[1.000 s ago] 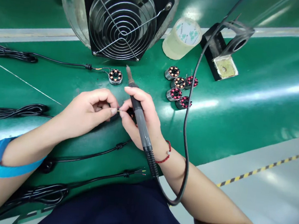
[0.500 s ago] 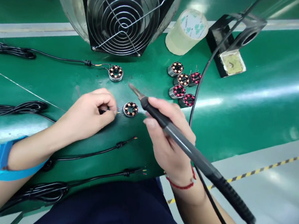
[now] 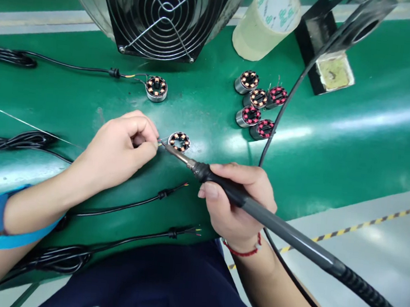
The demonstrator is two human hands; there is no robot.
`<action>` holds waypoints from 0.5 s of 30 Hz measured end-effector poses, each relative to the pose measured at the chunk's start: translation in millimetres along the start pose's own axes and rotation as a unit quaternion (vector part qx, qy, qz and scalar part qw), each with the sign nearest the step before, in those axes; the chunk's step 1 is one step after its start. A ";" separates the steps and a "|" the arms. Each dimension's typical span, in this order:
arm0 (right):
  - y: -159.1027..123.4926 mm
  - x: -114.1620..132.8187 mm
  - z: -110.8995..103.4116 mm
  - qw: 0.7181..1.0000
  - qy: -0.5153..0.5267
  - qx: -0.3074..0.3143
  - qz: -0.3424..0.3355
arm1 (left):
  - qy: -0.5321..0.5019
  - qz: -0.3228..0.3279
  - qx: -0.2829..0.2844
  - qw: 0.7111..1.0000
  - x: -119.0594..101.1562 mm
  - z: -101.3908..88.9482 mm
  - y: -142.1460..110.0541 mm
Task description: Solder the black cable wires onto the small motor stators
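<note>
My right hand (image 3: 240, 201) grips a soldering iron (image 3: 258, 209) like a pen. The iron's tip lies at thin wire ends beside a small motor stator (image 3: 179, 142) with copper windings. My left hand (image 3: 121, 147) pinches the coloured wires (image 3: 160, 143) of a black cable just left of that stator; most of what its fingers hold is hidden. Farther back sits another copper stator (image 3: 156, 89), with a black cable (image 3: 78, 67) joined to it. Two loose black cables with bared ends, one a nearer cable (image 3: 137, 238), lie below my hands.
A fan with a wire guard (image 3: 164, 17) stands at the back. Right of it are a tape roll (image 3: 260, 27), several grouped stators (image 3: 248, 116) and an iron stand with a sponge (image 3: 333, 74). The iron's cord (image 3: 293, 84) crosses the green bench.
My right hand has brought the iron's tip down and left to the wire ends by the near stator. My left hand keeps its pinch. The whole view has shifted slightly.
</note>
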State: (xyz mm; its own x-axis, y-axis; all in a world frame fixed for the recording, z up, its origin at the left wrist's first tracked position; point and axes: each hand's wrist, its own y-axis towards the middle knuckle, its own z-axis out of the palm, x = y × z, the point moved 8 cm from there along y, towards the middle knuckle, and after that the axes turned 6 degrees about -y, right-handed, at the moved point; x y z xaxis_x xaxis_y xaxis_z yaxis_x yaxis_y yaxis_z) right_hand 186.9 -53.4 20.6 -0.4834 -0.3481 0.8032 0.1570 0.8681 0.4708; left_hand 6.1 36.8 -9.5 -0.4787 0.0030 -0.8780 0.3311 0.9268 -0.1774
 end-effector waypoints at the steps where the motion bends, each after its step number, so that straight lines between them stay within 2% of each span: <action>1: -0.2 -0.3 0.1 1.000 -0.003 0.000 0.002 | 0.000 0.000 0.000 1.000 0.0 0.2 0.1; 15: -3.6 -3.5 -0.7 1.000 -0.008 -0.006 0.014 | 0.002 0.005 -0.008 1.000 1.5 0.3 1.1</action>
State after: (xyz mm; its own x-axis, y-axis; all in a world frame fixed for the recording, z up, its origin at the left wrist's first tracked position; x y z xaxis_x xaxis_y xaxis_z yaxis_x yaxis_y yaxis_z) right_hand 188.6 -55.5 16.4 -0.4925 -0.3174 0.8104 0.1808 0.8735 0.4519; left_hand 6.0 37.7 -11.1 -0.4783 0.0127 -0.8781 0.3231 0.9323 -0.1625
